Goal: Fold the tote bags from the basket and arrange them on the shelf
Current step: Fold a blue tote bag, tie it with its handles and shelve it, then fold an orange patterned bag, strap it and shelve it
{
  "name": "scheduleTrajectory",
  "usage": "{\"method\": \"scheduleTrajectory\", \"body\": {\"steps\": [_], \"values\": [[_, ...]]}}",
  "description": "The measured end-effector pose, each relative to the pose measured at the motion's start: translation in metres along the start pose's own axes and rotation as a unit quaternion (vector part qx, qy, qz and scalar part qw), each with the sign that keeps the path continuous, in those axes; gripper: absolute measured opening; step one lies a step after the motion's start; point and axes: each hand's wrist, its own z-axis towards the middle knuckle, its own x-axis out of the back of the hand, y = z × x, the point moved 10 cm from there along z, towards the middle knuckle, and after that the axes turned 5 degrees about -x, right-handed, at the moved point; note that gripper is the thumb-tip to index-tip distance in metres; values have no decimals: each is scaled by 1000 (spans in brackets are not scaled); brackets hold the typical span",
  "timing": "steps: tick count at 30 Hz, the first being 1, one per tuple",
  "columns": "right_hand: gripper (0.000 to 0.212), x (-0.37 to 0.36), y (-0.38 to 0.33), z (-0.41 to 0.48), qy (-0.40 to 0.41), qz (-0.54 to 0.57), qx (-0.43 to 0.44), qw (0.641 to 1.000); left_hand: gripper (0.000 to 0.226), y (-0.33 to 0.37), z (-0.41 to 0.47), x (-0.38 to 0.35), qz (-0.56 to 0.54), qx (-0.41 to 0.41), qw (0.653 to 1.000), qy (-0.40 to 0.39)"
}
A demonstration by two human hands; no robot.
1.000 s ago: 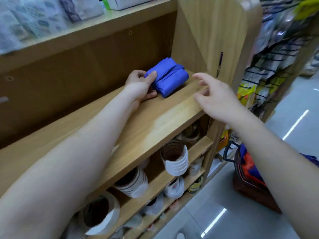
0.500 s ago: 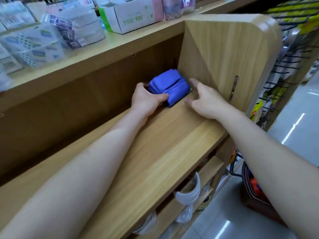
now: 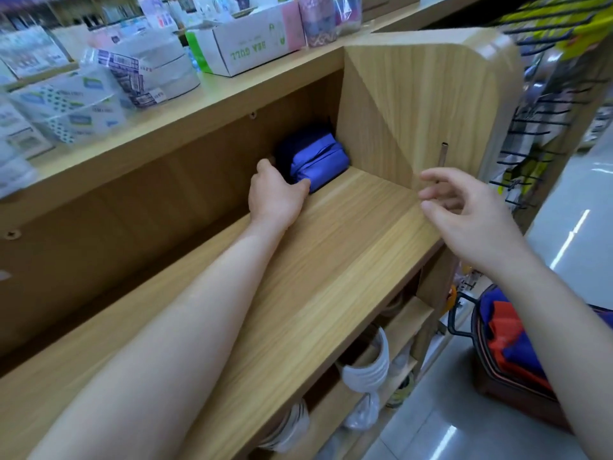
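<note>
So in the last half second or so the folded blue fabric tote bag (image 3: pixel 315 157) went from sitting a bit out on the light wooden shelf board (image 3: pixel 331 260) to being shoved right into the back right corner, snug against the upright wooden side panel (image 3: pixel 414 104). The left hand (image 3: pixel 277 194) is still on it, thumb along the front edge and forefinger curled round the left side, so it's holding the bag's near corner. The right hand (image 3: pixel 464 207) was up against the bag a moment ago and has now pulled back off the shelf. Its fingers are loosely spread and it's holding nothing. To me that reads as this one being basically placed; the left hand just has to let go. The dark shopping basket (image 3: pixel 504 390) down on the floor to the right still has crumpled red and blue fabric bags (image 3: pixel 510 340) in it, so plenty of folding is left, I'd guess.
</note>
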Motion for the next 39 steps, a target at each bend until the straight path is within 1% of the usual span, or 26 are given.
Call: {"method": "scheduleTrajectory", "body": {"steps": [1,4,5,8,11,13,15,17,18,20,23,25,27,30,33,35,37,39], "values": [[31,6,3,-6,3,7,1,1000,50,9,-11,1,5,-32,999,-8],[25,30,15,-21,17,8,-2,1000,16,46,-53,-12,6,-133,988,-79],[23,37,21,-26,18,2,-5,1000,9,60,-69,-20,8,-165,980,-110],[22,57,47,-43,1,-42,-18,999,9,104,-122,-44,15,-246,952,-182],[23,81,84,-69,-27,-106,-28,994,13,140,-168,-72,23,-308,930,-198],[25,102,121,-93,-48,-155,-49,986,15,155,-200,-102,25,-331,918,-216],[28,123,162,-121,-70,-216,-84,970,18,157,-231,-142,40,-330,909,-250],[30,149,209,-153,-79,-250,-130,956,22,150,-264,-190,52,-320,900,-291],[31,157,226,-165,-81,-256,-151,951,23,142,-273,-208,58,-313,897,-308],[32,186,275,-199,-69,-251,-224,939,25,127,-300,-262,74,-300,880,-360],[35,220,340,-243,-39,-230,-301,925,26,98,-325,-338,101,-257,859,-432],[37,239,377,-264,2,-198,-347,917,26,80,-331,-384,110,-221,855,-456],[37,255,415,-278,64,-138,-400,904,24,66,-330,-430,106,-181,858,-469],[35,267,476,-289,143,-29,-480,865,21,54,-327,-501,93,-147,853,-492],[33,267,533,-284,181,43,-532,826,21,48,-325,-579,89,-132,839,-520],[32,263,572,-274,207,81,-558,800,23,46,-326,-633,101,-141,829,-531],[32,253,614,-259,212,111,-585,775,25,38,-329,-687,107,-141,815,-551],[30,242,655,-244,205,124,-601,763,30,28,-337,-741,126,-166,796,-568]]}}
